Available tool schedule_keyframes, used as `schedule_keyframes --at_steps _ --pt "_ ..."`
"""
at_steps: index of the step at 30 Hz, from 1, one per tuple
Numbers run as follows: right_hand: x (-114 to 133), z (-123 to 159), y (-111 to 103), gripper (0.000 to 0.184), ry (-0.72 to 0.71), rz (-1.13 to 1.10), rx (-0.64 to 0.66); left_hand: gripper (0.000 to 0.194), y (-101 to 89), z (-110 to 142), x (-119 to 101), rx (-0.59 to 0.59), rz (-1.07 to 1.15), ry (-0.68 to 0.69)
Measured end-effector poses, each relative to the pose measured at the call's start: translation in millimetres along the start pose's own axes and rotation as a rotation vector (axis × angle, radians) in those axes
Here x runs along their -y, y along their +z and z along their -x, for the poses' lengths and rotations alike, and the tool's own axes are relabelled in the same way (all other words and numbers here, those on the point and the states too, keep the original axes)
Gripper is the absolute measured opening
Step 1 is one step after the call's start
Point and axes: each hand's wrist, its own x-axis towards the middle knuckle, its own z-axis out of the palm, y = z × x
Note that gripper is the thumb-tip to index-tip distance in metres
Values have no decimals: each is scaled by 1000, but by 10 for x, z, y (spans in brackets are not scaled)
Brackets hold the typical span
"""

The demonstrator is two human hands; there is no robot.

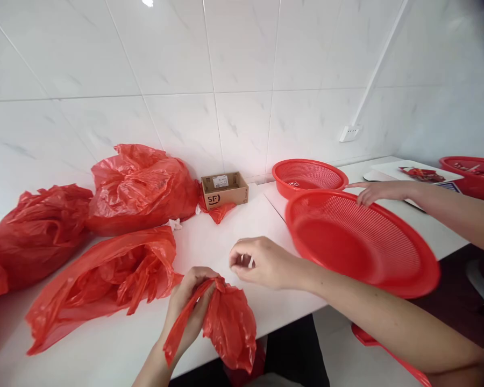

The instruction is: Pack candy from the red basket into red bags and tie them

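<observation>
Okay, nearest first: left hand (191,306) closed around the gathered neck of a red plastic bag (233,328), fingers tight on it, a loose strip trailing down past the wrist. Bag hangs at the front edge of the white table (262,220), puffed body to the right of the grip. Right hand (266,263) just beside it, over the table, fingers curled in toward the thumb, narrow; can't tell if they pinch anything small. Left of the hands, a slack red bag (105,279) lies with its mouth crumpled. On the right, a big red basket (339,242) sits tilted, overhanging the table edge; another person's hand (371,192) touches its rim. Farther back, two stuffed red bags (143,185), one at far left, the bigger near the wall. Small cardboard box (228,194), open top, "SF" printed, next to the bigger one. Second red basket (306,173) behind the tilted one. Wall socket (350,133) on the tiles.
</observation>
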Motion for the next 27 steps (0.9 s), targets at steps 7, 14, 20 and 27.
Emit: schedule_keyframes --at_steps 7,14,20,27 --pt "-11 69 179 9 154 -229 78 9 -20 -18 -33 57 -134 145" --pt "-65 52 230 9 -56 78 -58 10 -24 -21 -34 137 -110 45" --pt "-134 19 186 13 -345 379 -191 14 74 -56 -150 3 145 -115" --pt "-130 50 246 25 -137 -58 -5 17 -35 -121 -131 64 -4 -63"
